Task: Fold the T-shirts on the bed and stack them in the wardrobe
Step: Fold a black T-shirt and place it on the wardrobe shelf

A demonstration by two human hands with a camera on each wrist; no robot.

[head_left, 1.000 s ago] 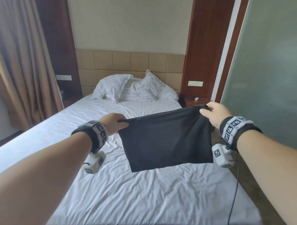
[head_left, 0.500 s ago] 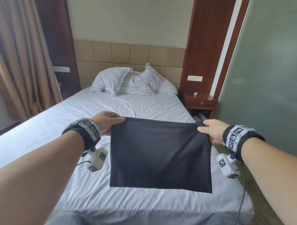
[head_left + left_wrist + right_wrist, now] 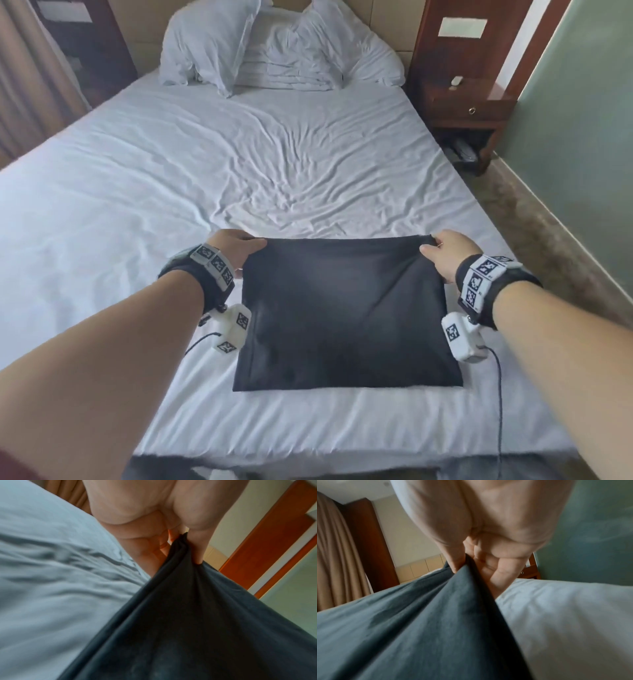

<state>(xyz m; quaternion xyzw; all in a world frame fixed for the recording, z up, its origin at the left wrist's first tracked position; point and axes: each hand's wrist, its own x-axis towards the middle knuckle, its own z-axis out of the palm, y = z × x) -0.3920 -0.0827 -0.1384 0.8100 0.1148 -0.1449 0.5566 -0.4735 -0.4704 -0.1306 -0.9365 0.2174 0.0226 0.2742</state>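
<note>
A folded black T-shirt (image 3: pixel 342 315) lies as a flat rectangle on the near part of the white bed (image 3: pixel 239 164). My left hand (image 3: pixel 236 248) pinches its far left corner and my right hand (image 3: pixel 443 253) pinches its far right corner. The left wrist view shows thumb and fingers of the left hand (image 3: pixel 181 540) bunching the dark T-shirt (image 3: pixel 188 628) cloth. In the right wrist view the right hand (image 3: pixel 467 561) pinches the T-shirt (image 3: pixel 419 628) the same way, just above the sheet (image 3: pixel 565 622). No wardrobe is in view.
Two white pillows (image 3: pixel 274 41) lie at the headboard. A wooden nightstand (image 3: pixel 466 99) stands to the bed's right, beside a frosted glass wall (image 3: pixel 575 120). Beige curtains (image 3: pixel 30 85) hang on the left. A narrow strip of floor (image 3: pixel 555 240) runs along the right side.
Both hands have lowered the black T-shirt from mid-air down onto the near part of the bed, where it now lies flat. My head has tilted down toward the bed.
</note>
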